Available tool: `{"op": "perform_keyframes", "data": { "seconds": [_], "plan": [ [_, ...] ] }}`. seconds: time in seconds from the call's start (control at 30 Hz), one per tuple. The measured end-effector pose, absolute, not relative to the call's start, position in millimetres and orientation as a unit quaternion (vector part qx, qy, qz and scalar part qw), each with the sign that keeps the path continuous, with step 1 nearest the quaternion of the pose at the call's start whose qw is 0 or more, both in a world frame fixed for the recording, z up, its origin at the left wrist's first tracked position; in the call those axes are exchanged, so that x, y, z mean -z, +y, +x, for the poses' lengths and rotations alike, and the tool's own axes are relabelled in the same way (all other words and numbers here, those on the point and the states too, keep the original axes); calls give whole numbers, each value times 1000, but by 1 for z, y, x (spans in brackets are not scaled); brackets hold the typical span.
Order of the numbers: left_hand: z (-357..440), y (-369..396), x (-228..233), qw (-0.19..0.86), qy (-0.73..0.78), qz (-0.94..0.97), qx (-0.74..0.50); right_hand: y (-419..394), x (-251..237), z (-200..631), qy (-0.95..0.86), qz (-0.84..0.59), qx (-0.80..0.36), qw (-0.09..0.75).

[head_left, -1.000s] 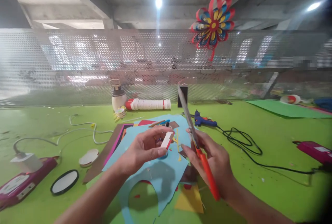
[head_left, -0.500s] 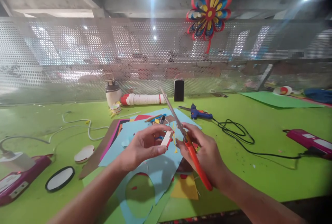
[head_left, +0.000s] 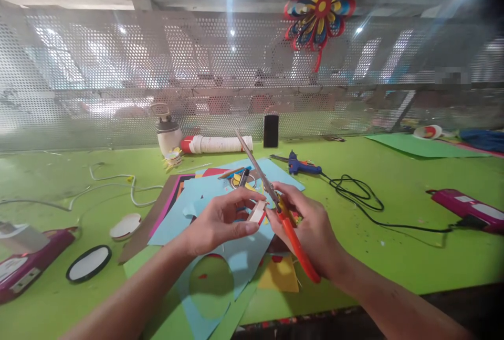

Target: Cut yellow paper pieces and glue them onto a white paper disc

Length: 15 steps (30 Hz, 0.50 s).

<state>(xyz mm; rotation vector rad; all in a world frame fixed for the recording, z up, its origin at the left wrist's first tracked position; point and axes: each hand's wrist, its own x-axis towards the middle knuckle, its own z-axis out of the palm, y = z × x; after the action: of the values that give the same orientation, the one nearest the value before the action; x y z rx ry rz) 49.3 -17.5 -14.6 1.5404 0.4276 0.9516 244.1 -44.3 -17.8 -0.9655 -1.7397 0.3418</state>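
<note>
Between the thumb and fingers of my left hand (head_left: pixel 220 222) is a small white piece with a red edge (head_left: pixel 256 214), perhaps folded card. My right hand (head_left: pixel 311 224) grips orange-handled scissors (head_left: pixel 258 169), whose blades point up and away to the left. The right fingertips are close to the white-and-red piece; whether they touch it I cannot tell. Something yellow shows near the right fingers, mostly hidden. Beneath both hands lie light blue paper sheets (head_left: pixel 244 261), one with a round hole cut out, and a yellow paper piece (head_left: pixel 279 276).
A blue glue gun (head_left: pixel 303 165) with a black cord lies right of the papers, near a magenta power strip (head_left: pixel 468 208). At the back are a bottle (head_left: pixel 169 137), a white-and-red tube (head_left: pixel 220 144) and a black phone-like slab (head_left: pixel 271 131). Another power strip (head_left: pixel 35 266) sits left.
The view has tilted down slightly, so the background sits a little higher. The scissors and the white-and-red piece have shifted only slightly; both hands keep their holds.
</note>
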Motion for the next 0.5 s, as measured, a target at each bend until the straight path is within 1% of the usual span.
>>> {"op": "perform_keyframes", "data": {
  "seconds": [0.17, 0.5],
  "plan": [
    [50, -16, 16, 584, 163, 663, -440, -45, 16, 241, -735, -406, -153, 521],
    [48, -18, 16, 565, 193, 694, -402, -43, 15, 240, -732, -418, -176, 509]
  ]
}}
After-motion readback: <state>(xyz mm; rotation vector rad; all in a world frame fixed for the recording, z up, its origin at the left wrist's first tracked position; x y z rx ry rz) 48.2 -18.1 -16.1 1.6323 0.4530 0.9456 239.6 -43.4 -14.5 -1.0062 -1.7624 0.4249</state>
